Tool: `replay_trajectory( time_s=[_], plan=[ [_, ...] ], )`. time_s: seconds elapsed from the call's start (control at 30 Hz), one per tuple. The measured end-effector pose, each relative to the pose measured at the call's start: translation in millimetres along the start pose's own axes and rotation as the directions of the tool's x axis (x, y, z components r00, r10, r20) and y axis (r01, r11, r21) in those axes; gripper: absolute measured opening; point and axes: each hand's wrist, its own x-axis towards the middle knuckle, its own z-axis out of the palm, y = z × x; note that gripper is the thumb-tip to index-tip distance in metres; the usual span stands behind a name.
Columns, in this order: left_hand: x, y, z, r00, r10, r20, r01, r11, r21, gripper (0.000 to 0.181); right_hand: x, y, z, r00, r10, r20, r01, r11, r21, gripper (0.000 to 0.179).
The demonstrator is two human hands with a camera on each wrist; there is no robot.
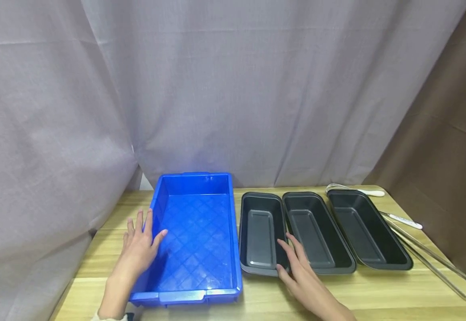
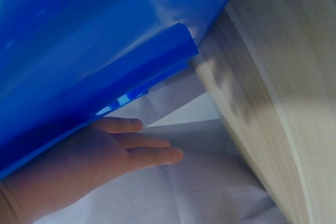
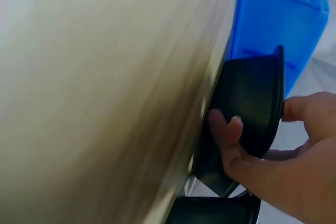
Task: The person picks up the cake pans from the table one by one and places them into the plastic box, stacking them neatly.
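Three black loaf pans [image 1: 311, 236] sit at the blue tray's [image 1: 196, 240] three o'clock, the right hand [image 1: 301, 273] spread over the first pan's [image 1: 260, 229] five-o'clock corner (whether it truly grips, I can't tell). The left hand [image 1: 138, 247], fingers loosely straight, straddles the tray's nine-o'clock rim; raising a pan by one corner could tip it into its close neighbour [image 1: 329, 234].

Head view: light was bright and diffuse; soft shadows followed the folds of the curtain [image 1: 309, 111], and the blue tray [image 1: 184, 296] showed small glints along its near rim. The 2 wrist views were hazier; in the right, the tabletop [image 3: 105, 98] was blurred, paling toward the upper left.
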Motion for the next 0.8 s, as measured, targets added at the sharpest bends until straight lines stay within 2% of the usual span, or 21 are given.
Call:
replay_trajectory(
  time_s=[0.1,0.2,0.27,0.3,0.37,0.4,0.47,0.53,0.6,0.63,0.7,0.73,0.8],
  plan=[
    [-0.3,0.4,0.3,1.000,0.007,-0.014,-0.007,1.000,-0.007,0.079,5.8,2,0,0.999,0.041,0.029,-0.042,0.999,0.015,0.062],
    [-0.4,1.8,0.9,0.999,0.019,-0.036,-0.020,1.000,-0.012,0.078,9.3,4,0,0.985,0.136,0.108,-0.145,0.986,0.081,0.060],
    [-0.7,1.9,1.6,0.999,0.024,-0.045,-0.024,1.000,-0.006,0.077,9.8,6,2,0.961,0.196,0.195,-0.233,0.954,0.190,0.061],
    [-0.8,2.1,1.6,0.998,0.025,-0.052,-0.025,1.000,-0.004,0.077,9.8,8,4,0.948,0.212,0.238,-0.271,0.929,0.253,0.062],
    [-1.6,2.7,1.3,0.998,0.018,-0.053,-0.018,1.000,0.006,0.077,8.8,13,7,0.926,0.194,0.324,-0.322,0.853,0.410,0.064],
    [-1.9,2.8,1.1,0.998,0.015,-0.054,-0.014,1.000,0.011,0.077,8.1,16,9,0.915,0.181,0.360,-0.351,0.798,0.490,0.065],
    [-2.4,3.3,0.6,0.999,0.008,-0.053,-0.007,1.000,0.019,0.078,5.8,20,14,0.912,0.131,0.388,-0.368,0.679,0.635,0.066],
    [-2.6,3.9,0.1,0.999,-0.001,-0.044,0.002,1.000,0.026,0.079,3.7,22,19,0.915,0.106,0.390,-0.383,0.537,0.752,0.066],
    [-2.5,3.9,0.0,0.999,-0.003,-0.042,0.005,1.000,0.028,0.079,2.1,20,23,0.918,0.135,0.373,-0.394,0.411,0.822,0.067],
    [-2.5,4.0,-0.1,0.999,-0.004,-0.042,0.005,1.000,0.027,0.079,1.7,19,25,0.920,0.153,0.362,-0.393,0.360,0.846,0.068],
    [-2.3,3.8,-0.2,0.999,-0.002,-0.050,0.003,1.000,0.022,0.078,1.9,16,28,0.916,0.196,0.351,-0.396,0.289,0.871,0.070],
    [-2.4,3.7,-0.4,0.999,-0.002,-0.051,0.004,1.000,0.022,0.078,2.2,15,29,0.914,0.214,0.346,-0.395,0.266,0.879,0.071],
    [-2.4,3.8,-0.6,0.998,0.000,-0.059,0.001,1.000,0.017,0.077,2.3,13,30,0.913,0.233,0.335,-0.388,0.240,0.890,0.072]
  ],
)
